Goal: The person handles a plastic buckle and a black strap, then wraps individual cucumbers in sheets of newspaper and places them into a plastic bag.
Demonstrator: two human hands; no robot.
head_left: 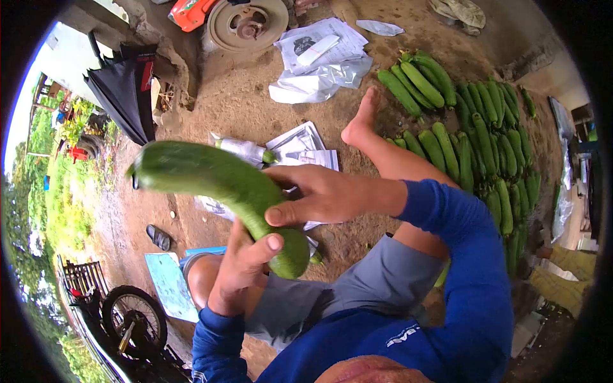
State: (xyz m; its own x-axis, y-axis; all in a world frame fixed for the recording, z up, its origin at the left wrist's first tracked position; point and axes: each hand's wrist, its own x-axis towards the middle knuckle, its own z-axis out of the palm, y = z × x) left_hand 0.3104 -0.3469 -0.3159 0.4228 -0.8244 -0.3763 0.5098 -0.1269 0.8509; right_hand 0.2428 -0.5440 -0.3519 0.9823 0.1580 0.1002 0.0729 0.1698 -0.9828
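A long, curved green gourd (211,175) is raised in front of me, its far end pointing left and slightly blurred. My left hand (244,262) wraps around its near end from below, with the thumb across the skin. On the upper right side, my right hand (319,191) grips the same gourd, thumb pressed on it. Beyond the hands on the ground lies a plastic-wrapped gourd (246,150), beside printed paper sheets (297,137). To the right, several loose gourds (440,147) lie in rows and a heap on the dirt floor.
More papers and clear plastic (319,60) lie farther ahead, near a round stone-like disc (248,27). A folded black umbrella (124,89) leans at the left. A light-blue board (169,284) lies by my left knee, near a sandal (158,237). A motorcycle (133,319) stands lower left.
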